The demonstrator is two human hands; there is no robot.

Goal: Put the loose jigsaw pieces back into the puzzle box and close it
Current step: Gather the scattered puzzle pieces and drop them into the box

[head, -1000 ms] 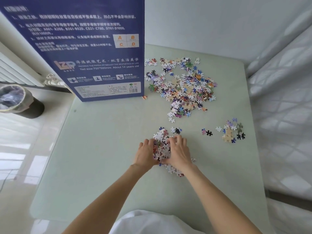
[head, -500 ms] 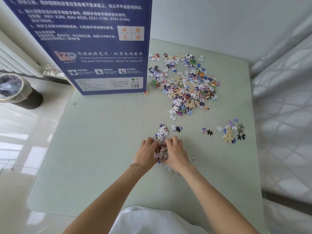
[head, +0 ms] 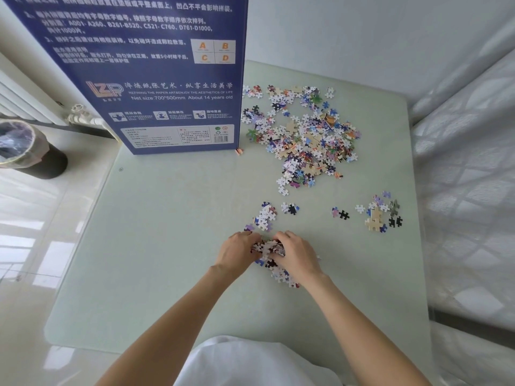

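My left hand (head: 238,250) and my right hand (head: 296,257) cup a small heap of jigsaw pieces (head: 268,249) between them on the pale green table (head: 167,232), fingers curled round the heap. A few pieces trail under my right wrist. A little cluster of pieces (head: 264,217) lies just beyond my fingers. The big loose pile (head: 303,137) spreads at the far middle. The blue puzzle box (head: 156,79) stands upright at the far left; its opening is out of view.
A small group of pieces (head: 380,214) lies at the right, with two stray pieces (head: 340,213) beside it. A lined bin (head: 25,149) stands on the floor at the left. A white patterned bed cover (head: 468,190) borders the table's right edge.
Both hands have drawn closer together and toward me, squeezing the scattered pieces into a tighter heap. The cluster beyond my fingers stayed behind on the table.
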